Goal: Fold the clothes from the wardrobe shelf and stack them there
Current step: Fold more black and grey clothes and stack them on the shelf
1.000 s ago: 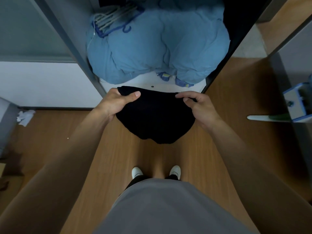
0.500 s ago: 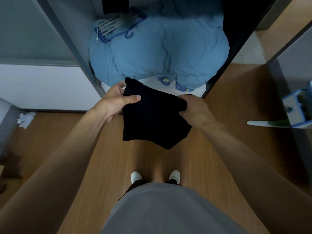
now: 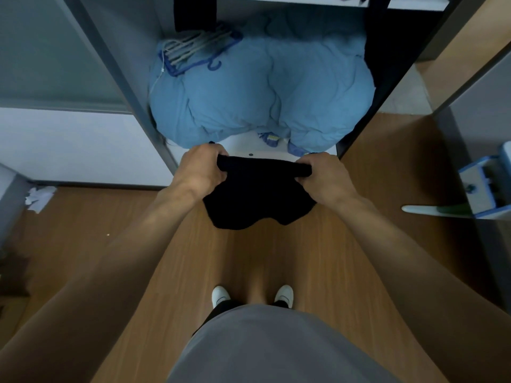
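Note:
A black garment (image 3: 257,194) hangs in front of the open wardrobe, folded over along its top edge. My left hand (image 3: 200,168) grips its upper left corner and my right hand (image 3: 322,175) grips its upper right corner, fingers curled round the cloth. The garment's lower edge droops above the wooden floor. Just behind it lies the white wardrobe shelf (image 3: 249,146), mostly covered by a bulky light-blue quilt (image 3: 260,92).
A bundle of hangers (image 3: 196,49) lies on the quilt at its left. Dark clothes hang at the wardrobe's top (image 3: 195,12). A blue-and-white object (image 3: 482,186) juts in at the right. Crumpled white paper (image 3: 38,197) lies on the floor at left.
The garment was a tilted flat square half a second ago; now both hands hold it by its top corners, level, with the rest hanging down. The view has tilted up slightly.

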The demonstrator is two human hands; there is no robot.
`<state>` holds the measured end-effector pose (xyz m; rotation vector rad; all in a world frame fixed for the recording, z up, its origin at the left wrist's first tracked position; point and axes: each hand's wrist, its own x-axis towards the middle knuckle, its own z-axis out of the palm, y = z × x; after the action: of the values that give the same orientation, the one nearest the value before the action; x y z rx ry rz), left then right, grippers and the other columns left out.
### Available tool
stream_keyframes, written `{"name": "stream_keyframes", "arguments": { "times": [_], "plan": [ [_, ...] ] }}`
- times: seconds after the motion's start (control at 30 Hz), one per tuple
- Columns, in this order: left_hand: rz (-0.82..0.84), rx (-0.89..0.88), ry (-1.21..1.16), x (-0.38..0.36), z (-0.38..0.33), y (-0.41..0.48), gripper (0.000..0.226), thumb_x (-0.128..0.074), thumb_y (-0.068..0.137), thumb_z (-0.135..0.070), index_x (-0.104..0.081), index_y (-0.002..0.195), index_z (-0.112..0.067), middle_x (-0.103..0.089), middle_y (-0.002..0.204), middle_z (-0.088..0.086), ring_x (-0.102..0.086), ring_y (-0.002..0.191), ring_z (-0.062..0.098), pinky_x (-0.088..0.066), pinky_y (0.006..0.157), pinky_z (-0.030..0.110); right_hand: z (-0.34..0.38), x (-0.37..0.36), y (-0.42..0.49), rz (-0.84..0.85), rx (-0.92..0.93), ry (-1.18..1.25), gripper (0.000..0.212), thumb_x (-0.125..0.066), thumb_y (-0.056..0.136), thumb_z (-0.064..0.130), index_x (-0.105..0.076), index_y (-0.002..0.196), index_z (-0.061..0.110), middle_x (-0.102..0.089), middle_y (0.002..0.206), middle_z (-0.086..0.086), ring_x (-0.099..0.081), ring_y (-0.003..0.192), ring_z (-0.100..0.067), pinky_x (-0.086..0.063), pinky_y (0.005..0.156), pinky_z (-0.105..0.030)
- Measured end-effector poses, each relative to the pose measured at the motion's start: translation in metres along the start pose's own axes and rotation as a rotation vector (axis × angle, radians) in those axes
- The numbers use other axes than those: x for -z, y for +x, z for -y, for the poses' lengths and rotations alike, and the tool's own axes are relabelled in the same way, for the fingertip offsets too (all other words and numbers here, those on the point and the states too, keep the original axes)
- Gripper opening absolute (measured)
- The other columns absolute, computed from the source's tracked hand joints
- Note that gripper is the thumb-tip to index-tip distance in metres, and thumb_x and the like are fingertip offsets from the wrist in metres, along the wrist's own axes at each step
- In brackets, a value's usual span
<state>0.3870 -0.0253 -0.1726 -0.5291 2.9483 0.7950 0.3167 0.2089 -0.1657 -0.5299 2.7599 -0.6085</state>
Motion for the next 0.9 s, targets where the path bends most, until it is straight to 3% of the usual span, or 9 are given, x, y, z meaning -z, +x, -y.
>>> {"name": "stream_keyframes", "arguments": {
  "times": [0.17,0.3,0.4,0.5,0.6,0.7,0.77,0.83,0.9],
  "plan": [
    [-0.191,-0.058,0.081,0.004,0.002,0.001,0.027,-0.077,0.071,-0.025,-0.073,0.097,-0.020,-0.067,0.099,0.004,-0.061,0.096,0.026,-0.049,0.077,0.034,-0.004,0.001,0.005,0.096,-0.079,-0.231,0.016,-0.056,0.086,0.002,-0.065,0.093,0.013,-0.063,0.101,-0.008,-0.063,0.099,-0.029,-0.040,0.072,-0.029],
    [-0.264,-0.132,-0.110,0.012,0.012,0.003,0.026,-0.084,0.069,-0.021,-0.075,0.093,-0.015,-0.055,0.119,-0.001,-0.051,0.116,0.017,-0.043,0.093,0.026,-0.010,0.006,0.010,-0.009,-0.107,-0.142,0.011,-0.060,0.091,0.008,-0.068,0.094,0.015,-0.056,0.113,-0.009,-0.060,0.103,-0.027,-0.050,0.082,-0.036],
    [-0.079,-0.002,-0.542,0.020,0.021,-0.001,0.022,-0.084,0.074,-0.020,-0.075,0.094,-0.016,-0.072,0.105,-0.006,-0.066,0.104,0.009,-0.046,0.084,0.007,-0.019,0.011,0.010,-0.016,-0.044,0.145,0.017,-0.063,0.093,0.007,-0.071,0.107,0.007,-0.059,0.123,-0.014,-0.057,0.113,-0.026,-0.047,0.095,-0.032],
    [0.013,0.115,-0.918,0.022,0.024,-0.010,0.020,-0.081,0.079,-0.031,-0.075,0.097,-0.025,-0.078,0.095,-0.008,-0.073,0.093,0.009,-0.055,0.072,0.015,-0.019,0.014,0.001,0.039,-0.145,0.730,0.018,-0.063,0.095,0.006,-0.070,0.111,0.006,-0.073,0.110,-0.011,-0.068,0.099,-0.021,-0.052,0.076,-0.014],
    [-0.017,0.137,-1.280,0.017,0.021,-0.013,0.021,-0.074,0.087,-0.034,-0.072,0.105,-0.024,-0.077,0.105,-0.003,-0.072,0.100,0.013,-0.057,0.076,0.020,-0.011,0.011,-0.004,0.027,-0.210,1.255,0.020,-0.056,0.101,0.011,-0.067,0.117,0.007,-0.073,0.115,-0.009,-0.070,0.105,-0.018,-0.054,0.088,-0.021],
    [0.171,0.145,-1.154,0.006,0.018,-0.015,0.039,-0.080,0.079,-0.037,-0.066,0.115,-0.029,-0.075,0.109,-0.010,-0.070,0.103,0.008,-0.054,0.084,0.019,0.001,0.007,-0.005,-0.017,-0.269,1.501,0.022,-0.052,0.103,0.012,-0.065,0.120,0.008,-0.073,0.115,-0.009,-0.070,0.107,-0.021,-0.056,0.092,-0.031],
    [0.249,0.158,-0.962,-0.006,0.017,-0.018,0.054,-0.083,0.078,-0.037,-0.058,0.126,-0.031,-0.069,0.118,-0.014,-0.064,0.110,0.004,-0.048,0.098,0.023,0.005,0.005,-0.006,0.005,-0.280,1.471,0.026,-0.052,0.103,0.012,-0.063,0.125,0.005,-0.072,0.117,-0.011,-0.070,0.107,-0.023,-0.057,0.091,-0.032],
    [0.201,0.173,-0.985,-0.012,0.016,-0.018,0.044,-0.078,0.084,-0.034,-0.059,0.124,-0.032,-0.068,0.119,-0.012,-0.063,0.113,0.007,-0.045,0.105,0.029,0.001,0.011,-0.007,0.025,-0.269,1.391,0.028,-0.054,0.102,0.015,-0.063,0.126,0.006,-0.072,0.118,-0.011,-0.069,0.109,-0.024,-0.058,0.089,-0.031],
    [0.185,0.147,-1.146,-0.011,0.010,-0.018,0.029,-0.075,0.088,-0.030,-0.068,0.116,-0.030,-0.073,0.117,-0.005,-0.067,0.112,0.014,-0.051,0.101,0.031,-0.010,0.022,-0.009,0.018,-0.211,1.443,0.029,-0.059,0.099,0.021,-0.067,0.124,0.009,-0.072,0.120,-0.010,-0.068,0.113,-0.025,-0.058,0.085,-0.030]
  ]
}}
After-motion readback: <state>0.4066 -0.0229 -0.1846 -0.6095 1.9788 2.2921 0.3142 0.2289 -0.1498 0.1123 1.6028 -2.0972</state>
